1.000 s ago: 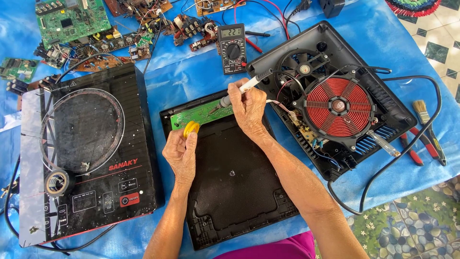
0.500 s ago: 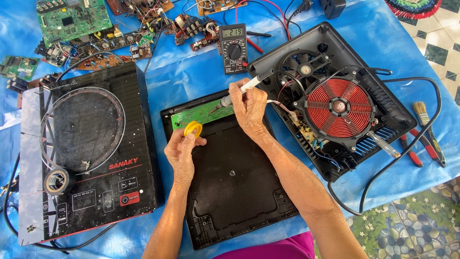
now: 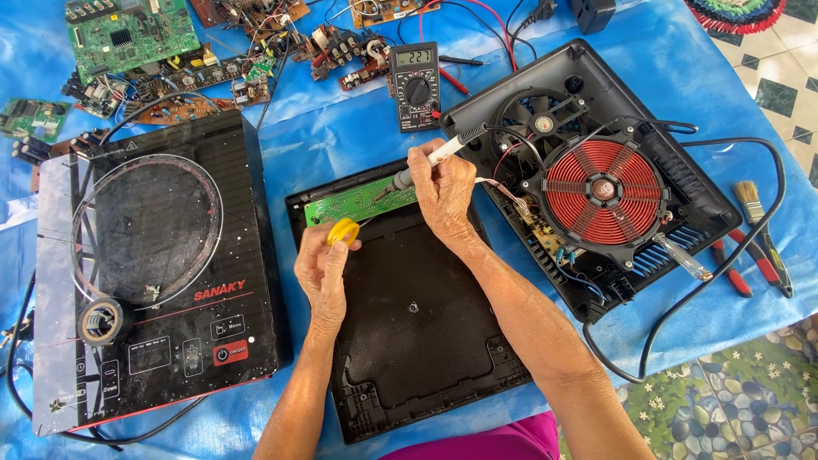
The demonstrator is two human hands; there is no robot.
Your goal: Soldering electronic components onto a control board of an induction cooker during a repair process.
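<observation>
Soldering iron (image 3: 426, 164) stays gripped in right hand (image 3: 443, 192); left hand (image 3: 322, 268) still pinches yellow spool (image 3: 343, 231).

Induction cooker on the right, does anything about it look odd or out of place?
Yes. The induction cooker lies open with its top off, its red coil and fan bare. A wire bundle trails from it toward the green circuit board under the soldering iron.
</observation>
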